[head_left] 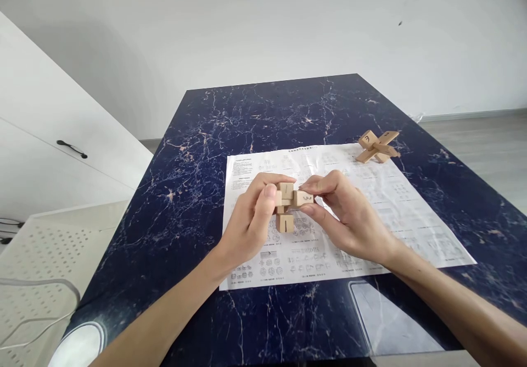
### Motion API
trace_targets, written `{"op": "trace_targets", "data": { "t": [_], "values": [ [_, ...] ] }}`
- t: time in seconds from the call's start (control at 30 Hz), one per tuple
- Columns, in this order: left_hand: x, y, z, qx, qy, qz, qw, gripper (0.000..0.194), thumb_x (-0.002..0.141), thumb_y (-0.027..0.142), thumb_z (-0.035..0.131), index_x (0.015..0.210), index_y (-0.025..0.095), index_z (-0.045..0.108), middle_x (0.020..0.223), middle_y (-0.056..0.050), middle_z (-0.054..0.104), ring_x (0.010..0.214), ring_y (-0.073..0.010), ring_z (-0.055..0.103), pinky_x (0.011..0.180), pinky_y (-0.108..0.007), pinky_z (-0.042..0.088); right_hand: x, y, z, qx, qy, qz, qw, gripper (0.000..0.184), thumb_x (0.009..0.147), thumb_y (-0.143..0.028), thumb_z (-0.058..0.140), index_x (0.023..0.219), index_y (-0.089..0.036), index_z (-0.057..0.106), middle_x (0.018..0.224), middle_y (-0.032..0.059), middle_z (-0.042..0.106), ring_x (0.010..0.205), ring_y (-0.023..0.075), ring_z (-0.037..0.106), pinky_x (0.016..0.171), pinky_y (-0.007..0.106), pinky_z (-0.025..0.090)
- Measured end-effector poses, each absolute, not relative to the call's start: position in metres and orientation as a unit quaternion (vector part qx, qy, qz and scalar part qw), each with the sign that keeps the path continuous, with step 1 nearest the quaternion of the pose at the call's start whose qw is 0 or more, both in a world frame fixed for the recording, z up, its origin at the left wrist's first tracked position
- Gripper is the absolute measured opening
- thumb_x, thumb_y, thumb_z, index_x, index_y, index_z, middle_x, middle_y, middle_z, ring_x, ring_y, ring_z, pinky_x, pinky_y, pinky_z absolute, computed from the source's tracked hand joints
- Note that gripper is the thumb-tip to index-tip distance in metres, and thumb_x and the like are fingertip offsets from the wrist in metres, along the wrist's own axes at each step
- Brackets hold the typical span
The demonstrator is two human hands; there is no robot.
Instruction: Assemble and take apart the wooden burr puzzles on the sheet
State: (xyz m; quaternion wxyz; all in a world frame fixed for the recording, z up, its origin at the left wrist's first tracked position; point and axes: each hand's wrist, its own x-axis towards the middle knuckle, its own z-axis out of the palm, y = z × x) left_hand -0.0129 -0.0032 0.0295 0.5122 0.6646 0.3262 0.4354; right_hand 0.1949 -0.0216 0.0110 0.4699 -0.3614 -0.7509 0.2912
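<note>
Several interlocked wooden puzzle pieces (285,223) are held above a printed sheet (242,235). Handwritten marks show on their end faces, among them a 1 and a 3. My left hand (252,213) is closed round the left side of the pieces, thumb in front and index finger along the top. With thumb and fingertips my right hand (343,210) pinches the block marked 3 at the right side. The inner joints and the back of the pieces are hidden by my fingers.
Another wooden cross-shaped puzzle (379,146) stands on the sheet's upper right corner. Beneath lies a dark blue marble-patterned table (255,114). To the left are a white cabinet with a black handle (72,148) and a perforated white panel with cables (45,284).
</note>
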Motion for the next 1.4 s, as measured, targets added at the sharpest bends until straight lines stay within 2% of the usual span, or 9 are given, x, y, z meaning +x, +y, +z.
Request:
{"op": "trace_targets", "data": {
  "t": [0.3, 0.57, 0.67, 0.73, 0.83, 0.97, 1.13, 1.3, 1.4],
  "values": [
    [-0.013, -0.005, 0.034, 0.699, 0.35, 0.444, 0.438, 0.041, 0.112, 0.05, 0.039, 0.117, 0.021, 0.066, 0.106, -0.007, 0.071, 0.089, -0.0196, 0.068, 0.075, -0.033, 0.058, 0.191, -0.021, 0.004, -0.35, -0.718, 0.351, 0.489, 0.014, 0.108, -0.035, 0.062, 0.114, -0.029, 0.05, 0.107, 0.0046, 0.063, 0.094, 0.0212, 0.065, 0.081, 0.04, 0.058],
    [-0.018, 0.006, 0.029, 0.663, 0.342, 0.402, 0.531, 0.049, 0.111, 0.058, 0.037, 0.12, 0.021, 0.067, 0.091, -0.005, 0.067, 0.071, -0.0152, 0.059, 0.06, -0.028, 0.05, 0.191, -0.014, 0.009, -0.332, -0.688, 0.41, 0.498, 0.013, 0.107, -0.033, 0.064, 0.112, -0.025, 0.055, 0.105, 0.005, 0.066, 0.092, 0.0186, 0.068, 0.075, 0.033, 0.059],
    [-0.02, 0.008, 0.029, 0.665, 0.319, 0.365, 0.568, 0.043, 0.102, 0.055, 0.062, 0.132, 0.023, 0.062, 0.107, -0.008, 0.068, 0.086, -0.0183, 0.066, 0.072, -0.03, 0.056, 0.192, -0.012, 0.011, -0.354, -0.672, 0.413, 0.502, 0.017, 0.106, -0.037, 0.066, 0.112, -0.023, 0.058, 0.1, 0.0048, 0.068, 0.088, 0.0184, 0.07, 0.075, 0.034, 0.06],
    [-0.021, 0.008, 0.029, 0.666, 0.317, 0.347, 0.58, 0.057, 0.089, 0.043, 0.084, 0.137, 0.027, 0.057, 0.119, -0.009, 0.067, 0.098, -0.0212, 0.069, 0.081, -0.032, 0.059, 0.193, -0.01, 0.012, -0.365, -0.664, 0.413, 0.506, 0.02, 0.104, -0.039, 0.068, 0.112, -0.023, 0.06, 0.099, 0.0049, 0.069, 0.088, 0.0187, 0.071, 0.076, 0.034, 0.061],
    [-0.021, 0.011, 0.029, 0.638, 0.322, 0.357, 0.602, 0.062, 0.08, 0.031, 0.092, 0.132, 0.026, 0.057, 0.119, -0.008, 0.068, 0.098, -0.0201, 0.071, 0.084, -0.032, 0.06, 0.195, -0.008, 0.012, -0.368, -0.667, 0.41, 0.502, 0.025, 0.106, -0.043, 0.064, 0.12, -0.022, 0.062, 0.102, 0.0059, 0.071, 0.088, 0.0188, 0.071, 0.077, 0.035, 0.061],
    [-0.024, 0.02, 0.027, 0.575, 0.328, 0.408, 0.629, 0.063, 0.078, 0.032, 0.094, 0.13, 0.023, 0.059, 0.103, -0.003, 0.068, 0.081, -0.0142, 0.067, 0.072, -0.026, 0.058, 0.197, -0.004, 0.009, -0.442, -0.708, 0.333, 0.439, 0.033, 0.107, -0.047, 0.059, 0.13, -0.023, 0.06, 0.108, 0.0084, 0.07, 0.092, 0.0216, 0.07, 0.081, 0.04, 0.061],
    [-0.027, 0.026, 0.024, 0.546, 0.309, 0.431, 0.648, 0.067, 0.078, 0.031, 0.094, 0.134, 0.023, 0.059, 0.096, -0.001, 0.066, 0.078, -0.0116, 0.064, 0.068, -0.022, 0.056, 0.197, -0.003, -0.003, -0.466, -0.802, 0.226, 0.298, 0.063, 0.09, -0.052, 0.08, 0.142, -0.024, 0.057, 0.134, 0.0149, 0.059, 0.121, 0.0339, 0.063, 0.098, 0.056, 0.059],
    [-0.025, 0.023, 0.027, 0.564, 0.301, 0.413, 0.649, 0.068, 0.074, 0.025, 0.096, 0.132, 0.027, 0.061, 0.112, -0.004, 0.069, 0.09, -0.0158, 0.07, 0.076, -0.025, 0.06, 0.199, 0.0, -0.009, -0.462, -0.805, 0.204, 0.312, 0.015, 0.1, -0.029, 0.066, 0.113, -0.022, 0.067, 0.122, 0.0131, 0.063, 0.109, 0.0291, 0.067, 0.093, 0.053, 0.06],
    [-0.024, 0.022, 0.029, 0.561, 0.297, 0.41, 0.655, 0.068, 0.073, 0.023, 0.096, 0.131, 0.027, 0.061, 0.125, -0.006, 0.069, 0.094, -0.0165, 0.071, 0.078, -0.025, 0.061, 0.199, 0.001, -0.007, -0.461, -0.795, 0.223, 0.324, 0.011, 0.1, -0.024, 0.063, 0.111, -0.021, 0.065, 0.117, 0.0115, 0.065, 0.1, 0.0253, 0.068, 0.088, 0.047, 0.06]
  ]
}}
